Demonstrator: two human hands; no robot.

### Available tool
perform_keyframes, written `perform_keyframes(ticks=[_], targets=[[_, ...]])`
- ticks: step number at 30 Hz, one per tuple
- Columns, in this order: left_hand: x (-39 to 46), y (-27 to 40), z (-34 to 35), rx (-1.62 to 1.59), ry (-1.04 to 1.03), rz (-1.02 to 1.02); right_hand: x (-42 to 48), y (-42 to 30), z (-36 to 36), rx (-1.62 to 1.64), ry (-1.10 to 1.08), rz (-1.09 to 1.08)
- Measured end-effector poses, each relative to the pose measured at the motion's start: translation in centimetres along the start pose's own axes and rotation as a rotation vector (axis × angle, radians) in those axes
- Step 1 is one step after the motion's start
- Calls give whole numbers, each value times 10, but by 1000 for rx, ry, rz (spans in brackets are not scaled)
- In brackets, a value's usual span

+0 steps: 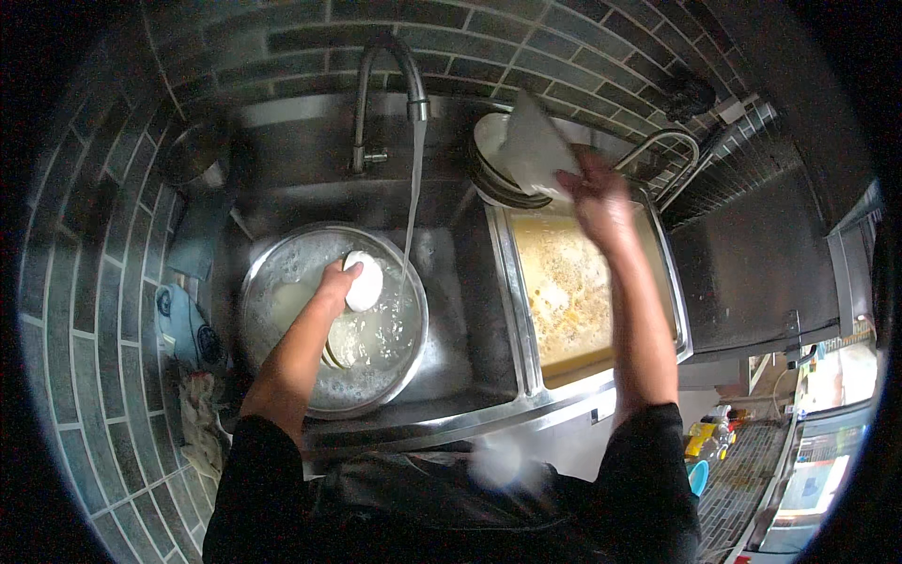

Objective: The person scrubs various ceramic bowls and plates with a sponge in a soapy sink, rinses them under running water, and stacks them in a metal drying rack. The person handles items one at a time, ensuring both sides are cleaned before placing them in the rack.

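My left hand (340, 282) grips a small white dish (363, 281) above soapy water in a round metal basin (421, 338). A submerged dish (341, 351) shows its rim beneath my left forearm. At the upper right, my right hand (599, 190) holds a blurred white plate (533, 148), tilted over a stack of dishes (486, 185). Whether that plate touches the stack is unclear. Water runs from the metal faucet (418, 109) down to the basin's right part.
The round basin sits in a steel sink (465, 352). Right of it, another sink compartment (525, 345) holds cloudy, yellowish, foamy water. Cloths (184, 324) lie by the tiled wall at left. A curved metal pipe (694, 144) stands beyond my right hand.
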State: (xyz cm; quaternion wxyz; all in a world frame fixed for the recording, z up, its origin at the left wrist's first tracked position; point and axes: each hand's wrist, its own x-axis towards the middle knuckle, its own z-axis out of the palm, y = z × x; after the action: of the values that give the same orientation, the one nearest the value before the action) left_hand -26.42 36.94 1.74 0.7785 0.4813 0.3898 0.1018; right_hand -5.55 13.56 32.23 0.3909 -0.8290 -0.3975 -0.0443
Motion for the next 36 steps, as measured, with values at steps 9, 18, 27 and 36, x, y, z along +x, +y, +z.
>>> perform_keyframes(ticks=[9, 18, 27, 36], targets=[[-55, 73, 60, -504, -131, 209, 25, 60, 72, -587, -45, -514], [-43, 74, 107, -378, -29, 368, -46, 7, 203, -320, -317, -203], [-10, 81, 72, -159, 170, 312, -53, -8, 185, 1062, -312, 552], [-64, 104, 72, 18, 95, 214, -88, 23, 210, -64, -181, -684]])
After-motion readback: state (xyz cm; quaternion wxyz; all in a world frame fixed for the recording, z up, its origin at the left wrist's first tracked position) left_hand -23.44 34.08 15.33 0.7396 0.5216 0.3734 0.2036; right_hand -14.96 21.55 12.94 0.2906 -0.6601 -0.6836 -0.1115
